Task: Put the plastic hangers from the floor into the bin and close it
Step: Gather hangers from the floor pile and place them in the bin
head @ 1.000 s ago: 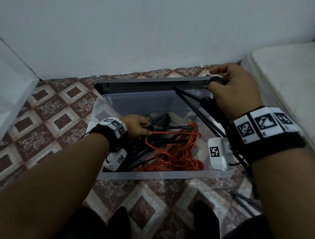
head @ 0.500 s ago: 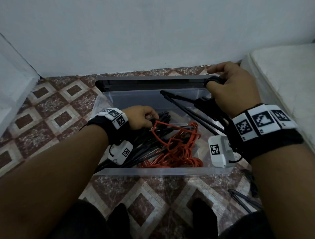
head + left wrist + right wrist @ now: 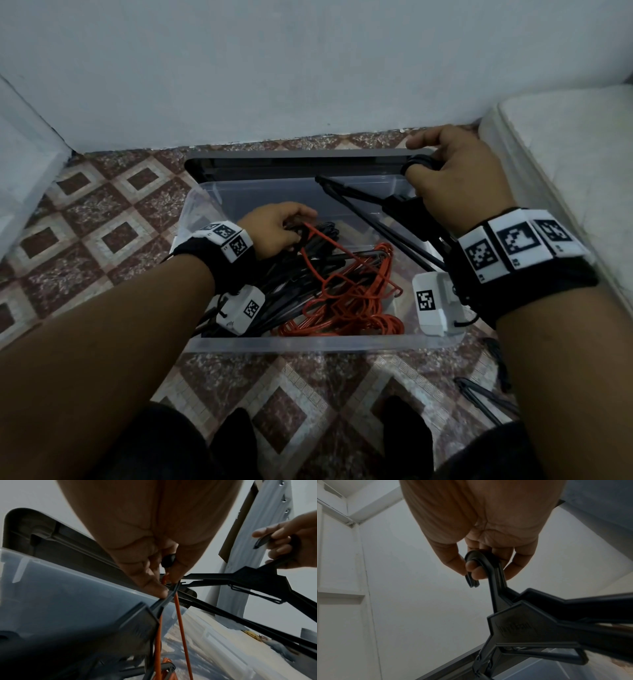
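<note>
1. Head view: the right hand [image 3: 455,185] has its grip clenched on the hooks of a bunch of black hangers [image 3: 376,219]. Their long arms slant down and leftward from the grip into the clear bin [image 3: 322,344]. The left hand [image 3: 274,229], lower and nearer the pile, pinches an orange hanger [image 3: 342,274].
2. Left wrist view: orange wire and a black hook run between the fingertips [image 3: 154,586].
3. Right wrist view: the fingers [image 3: 476,569] curl through the black hooks, with the hanger bodies hanging below the grip.

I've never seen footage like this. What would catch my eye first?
Probably the tangle of orange hangers piled in the clear bin on the patterned floor, with the left hand pinching one of them. Next, the right hand holding black hangers by their hooks over the bin's far right corner.
</note>
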`<state>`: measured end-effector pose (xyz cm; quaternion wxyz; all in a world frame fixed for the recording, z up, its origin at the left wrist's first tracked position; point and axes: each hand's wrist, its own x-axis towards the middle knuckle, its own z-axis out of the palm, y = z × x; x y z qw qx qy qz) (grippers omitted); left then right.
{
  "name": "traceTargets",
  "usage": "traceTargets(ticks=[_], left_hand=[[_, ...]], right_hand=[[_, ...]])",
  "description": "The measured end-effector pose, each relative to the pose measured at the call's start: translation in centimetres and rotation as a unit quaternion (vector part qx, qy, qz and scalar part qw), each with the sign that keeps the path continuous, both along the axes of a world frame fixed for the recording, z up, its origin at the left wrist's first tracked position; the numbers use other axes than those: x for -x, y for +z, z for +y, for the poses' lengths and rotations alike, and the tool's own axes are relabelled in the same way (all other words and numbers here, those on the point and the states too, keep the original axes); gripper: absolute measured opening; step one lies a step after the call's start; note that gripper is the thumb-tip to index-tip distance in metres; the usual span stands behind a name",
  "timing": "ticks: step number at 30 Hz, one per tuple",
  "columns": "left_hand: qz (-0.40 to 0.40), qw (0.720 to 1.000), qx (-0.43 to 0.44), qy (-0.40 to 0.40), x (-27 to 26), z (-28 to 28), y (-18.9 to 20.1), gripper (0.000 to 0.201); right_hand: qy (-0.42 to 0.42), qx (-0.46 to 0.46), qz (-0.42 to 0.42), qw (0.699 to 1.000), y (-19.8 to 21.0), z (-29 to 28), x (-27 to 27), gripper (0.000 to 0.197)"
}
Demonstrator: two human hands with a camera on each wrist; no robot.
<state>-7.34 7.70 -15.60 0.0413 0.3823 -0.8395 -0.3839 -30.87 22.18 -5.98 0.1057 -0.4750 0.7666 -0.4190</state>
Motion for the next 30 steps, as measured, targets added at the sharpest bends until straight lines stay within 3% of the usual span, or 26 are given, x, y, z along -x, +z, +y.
traceTargets(ticks=[2, 4, 7, 8, 11, 14, 16, 19, 21, 22, 23, 24, 26, 27, 30], left_hand=[[0.004, 0.997, 0.073, 0.038, 0.1, 0.1, 0.3, 0.018], [0.029, 0.988, 0.131, 0.071, 0.2, 0.0, 0.9, 0.019], [0.083, 0.991, 0.039, 0.098, 0.4, -0.4, 1.5, 0.017], [0.053, 0.995, 0.030, 0.084, 0.5, -0.5, 1.5, 0.020], [-0.166, 0.982, 0.090, -0.013, 0.4, -0.4, 0.0, 0.033], [-0.242, 0.961, 0.111, -0.080, 0.2, 0.3, -1.7, 0.021], [-0.213, 0.970, 0.102, -0.060, 0.3, 0.5, -1.9, 0.010], [-0.106, 0.992, 0.070, -0.020, 0.8, 0.3, -1.1, 0.018], [-0.016, 0.995, -0.077, -0.057, 1.0, 0.5, 0.0, 0.018], [0.022, 0.983, -0.167, -0.067, 1.0, 0.6, 0.5, 0.018], [0.038, 0.978, -0.198, -0.060, 1.0, 0.5, 0.5, 0.019], [0.032, 0.985, -0.167, -0.037, 1.0, 0.2, 0.4, 0.020], [-0.068, 0.997, 0.034, 0.012, 0.6, -0.5, -0.9, 0.022], [-0.145, 0.984, 0.103, 0.019, 0.1, -0.8, -1.8, 0.029], [-0.323, 0.942, 0.069, -0.058, -1.1, -0.5, -5.0, 0.054]], right_hand=[[-0.001, -0.003, 0.000, 1.000, 0.0, 0.0, -0.1, 0.029], [-0.001, -0.005, 0.002, 1.000, 0.1, 0.1, -0.1, 0.029], [0.002, -0.013, 0.001, 1.000, 0.2, 0.1, -0.1, 0.028], [0.004, -0.015, 0.000, 1.000, 0.2, 0.1, -0.1, 0.028], [0.006, -0.019, 0.006, 1.000, 0.2, 0.2, -0.2, 0.027], [0.004, -0.020, 0.016, 1.000, 0.2, 0.2, -0.2, 0.026], [0.003, -0.023, 0.013, 1.000, 0.2, 0.2, -0.2, 0.026], [0.007, -0.028, 0.008, 1.000, 0.1, 0.1, -0.2, 0.026], [0.010, -0.032, 0.007, 0.999, 0.0, 0.0, -0.1, 0.027], [0.012, -0.031, 0.007, 0.999, 0.0, 0.0, -0.1, 0.027], [0.012, -0.029, 0.007, 0.999, 0.0, 0.0, -0.1, 0.026], [0.011, -0.028, 0.007, 1.000, 0.0, 0.0, 0.0, 0.026], [0.011, -0.026, 0.007, 1.000, -0.1, 0.1, 0.0, 0.025], [0.011, -0.025, 0.006, 1.000, -0.1, 0.1, -0.1, 0.025], [0.012, -0.027, 0.006, 1.000, 0.0, 0.1, -0.2, 0.026]])
